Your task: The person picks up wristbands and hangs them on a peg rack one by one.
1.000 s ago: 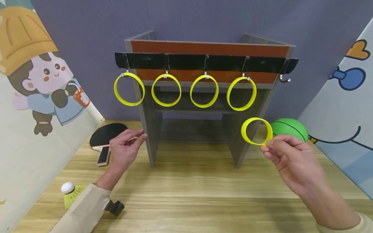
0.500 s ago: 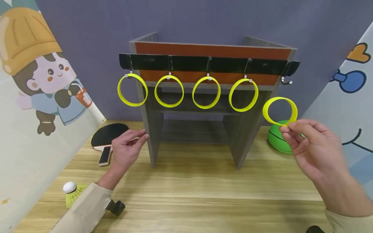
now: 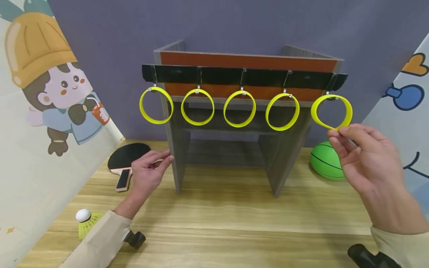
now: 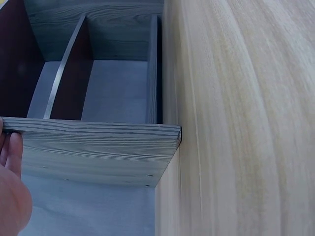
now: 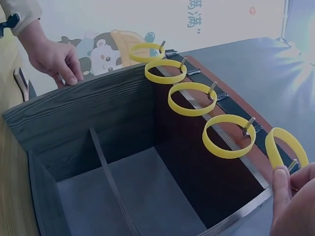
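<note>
My right hand (image 3: 372, 160) pinches the lower rim of a yellow ring (image 3: 349, 111) between thumb and fingers. This ring stands at the rightmost metal hook (image 3: 331, 98), whose tip shows inside the ring's opening in the right wrist view. Several matching yellow rings (image 3: 238, 125) hang from the other hooks along a black strip (image 3: 221, 76) across the front of a grey wooden shelf (image 3: 177, 163). Down at the left, my left hand (image 3: 147, 171) pinches the front edge of the shelf's left side panel (image 4: 98, 129); only part of that hand shows in the left wrist view.
A green ball (image 3: 325, 162) lies right of the shelf on the wooden table (image 3: 221, 223). On the left are a table tennis paddle (image 3: 129, 155) and, nearer, a shuttlecock (image 3: 88, 223) partly behind the left sleeve. Walls with cartoon prints rise at both sides.
My right hand has carried the ring up and to the right, from below the hooks to the rightmost hook. My left hand keeps its grip on the shelf; the head view has shifted slightly.
</note>
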